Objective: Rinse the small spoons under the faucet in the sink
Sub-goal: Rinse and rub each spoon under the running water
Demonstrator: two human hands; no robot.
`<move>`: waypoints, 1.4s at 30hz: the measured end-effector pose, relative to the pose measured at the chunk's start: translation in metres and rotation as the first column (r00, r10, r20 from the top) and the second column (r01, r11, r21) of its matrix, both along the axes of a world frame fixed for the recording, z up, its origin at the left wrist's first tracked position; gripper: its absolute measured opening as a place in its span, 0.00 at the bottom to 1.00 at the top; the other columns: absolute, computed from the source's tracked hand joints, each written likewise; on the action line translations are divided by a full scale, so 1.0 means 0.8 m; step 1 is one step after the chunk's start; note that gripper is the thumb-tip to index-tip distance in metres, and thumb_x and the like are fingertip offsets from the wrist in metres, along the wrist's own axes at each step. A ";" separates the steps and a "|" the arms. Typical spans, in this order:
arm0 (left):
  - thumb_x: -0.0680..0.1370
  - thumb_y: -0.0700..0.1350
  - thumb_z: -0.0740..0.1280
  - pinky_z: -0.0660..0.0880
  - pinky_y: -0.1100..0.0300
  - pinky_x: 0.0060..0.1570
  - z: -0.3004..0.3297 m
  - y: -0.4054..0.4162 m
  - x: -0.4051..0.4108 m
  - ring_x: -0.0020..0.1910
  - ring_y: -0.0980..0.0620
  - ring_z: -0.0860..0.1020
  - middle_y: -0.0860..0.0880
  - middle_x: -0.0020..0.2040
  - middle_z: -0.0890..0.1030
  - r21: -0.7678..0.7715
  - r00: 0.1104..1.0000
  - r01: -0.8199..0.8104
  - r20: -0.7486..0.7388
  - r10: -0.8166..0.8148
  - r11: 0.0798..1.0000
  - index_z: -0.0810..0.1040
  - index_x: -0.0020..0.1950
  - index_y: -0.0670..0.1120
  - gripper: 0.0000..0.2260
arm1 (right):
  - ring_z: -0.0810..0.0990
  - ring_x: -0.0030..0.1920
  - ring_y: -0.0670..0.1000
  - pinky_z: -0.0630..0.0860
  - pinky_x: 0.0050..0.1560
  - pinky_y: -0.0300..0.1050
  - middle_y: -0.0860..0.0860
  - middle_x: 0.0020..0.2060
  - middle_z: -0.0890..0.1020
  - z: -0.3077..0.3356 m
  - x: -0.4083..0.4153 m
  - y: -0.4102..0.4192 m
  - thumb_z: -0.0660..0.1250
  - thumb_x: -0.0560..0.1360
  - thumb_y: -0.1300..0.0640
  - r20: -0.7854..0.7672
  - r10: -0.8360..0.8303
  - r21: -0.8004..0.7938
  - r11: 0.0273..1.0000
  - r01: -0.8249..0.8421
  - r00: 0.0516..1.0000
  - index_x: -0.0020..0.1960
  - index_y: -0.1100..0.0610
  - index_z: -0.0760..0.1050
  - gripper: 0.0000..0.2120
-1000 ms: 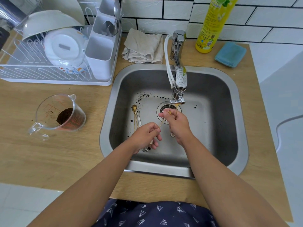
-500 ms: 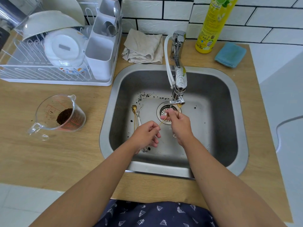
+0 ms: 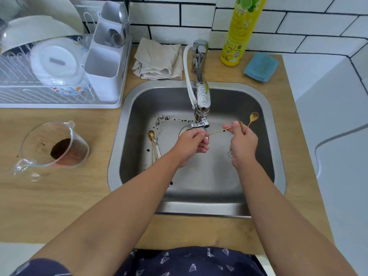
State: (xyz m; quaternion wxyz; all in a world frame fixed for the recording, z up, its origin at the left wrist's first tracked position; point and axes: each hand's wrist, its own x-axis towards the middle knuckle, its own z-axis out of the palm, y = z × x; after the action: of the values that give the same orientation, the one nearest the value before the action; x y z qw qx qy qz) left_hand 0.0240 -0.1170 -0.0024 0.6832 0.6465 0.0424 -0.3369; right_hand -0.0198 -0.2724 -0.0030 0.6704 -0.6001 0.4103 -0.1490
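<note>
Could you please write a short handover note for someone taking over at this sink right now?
Left hand pinches one end of a thin gold spoon handle; right hand pinches the other end and grips a gold spoon whose bowl points up-right.
Both sit beside the faucet spout; I can't tell if water is running.
Several small spoons lie on the sink floor, left of the drain, among dark grounds.
Left: rinse those.

yellow bottle (image 3: pixel 239 32) label print blurred, no readable text
</note>
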 end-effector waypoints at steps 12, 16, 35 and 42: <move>0.84 0.39 0.59 0.71 0.66 0.30 -0.006 0.011 -0.010 0.29 0.56 0.74 0.48 0.36 0.76 -0.044 0.992 -0.104 -0.078 0.100 0.994 0.77 0.54 0.41 0.07 | 0.68 0.33 0.43 0.65 0.36 0.41 0.43 0.43 0.89 -0.009 0.001 0.026 0.64 0.84 0.52 -0.049 -0.045 0.076 0.996 0.049 0.998 0.48 0.52 0.79 0.08; 0.85 0.50 0.57 0.65 0.64 0.24 -0.013 0.016 -0.018 0.23 0.56 0.68 0.50 0.29 0.73 0.115 0.988 -0.133 -0.068 0.141 0.984 0.76 0.49 0.42 0.14 | 0.68 0.32 0.42 0.66 0.37 0.41 0.46 0.44 0.90 -0.012 -0.001 0.032 0.64 0.84 0.53 -0.049 -0.008 0.059 0.998 0.011 0.999 0.49 0.55 0.81 0.09; 0.84 0.54 0.60 0.71 0.60 0.31 -0.022 0.033 -0.009 0.24 0.54 0.74 0.52 0.28 0.79 0.357 0.973 0.024 0.205 -0.103 0.934 0.78 0.42 0.45 0.17 | 0.58 0.19 0.43 0.57 0.23 0.38 0.52 0.47 0.89 -0.024 -0.018 0.024 0.67 0.83 0.48 0.016 -0.051 0.285 0.958 0.045 0.999 0.50 0.54 0.76 0.10; 0.85 0.45 0.59 0.78 0.63 0.36 -0.017 0.052 -0.016 0.36 0.54 0.83 0.45 0.45 0.86 -0.054 0.992 -0.075 -0.104 0.069 0.996 0.73 0.54 0.44 0.06 | 0.58 0.23 0.43 0.55 0.24 0.39 0.51 0.41 0.82 -0.027 -0.011 0.051 0.71 0.81 0.53 0.057 0.191 0.325 0.925 -0.199 0.980 0.50 0.56 0.84 0.07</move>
State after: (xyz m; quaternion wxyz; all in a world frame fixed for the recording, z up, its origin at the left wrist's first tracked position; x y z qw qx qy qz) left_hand 0.0109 -0.0751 -0.0163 0.7102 0.6065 0.0906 -0.3457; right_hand -0.0286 -0.2318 -0.0244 0.7774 -0.5158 0.3596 -0.0184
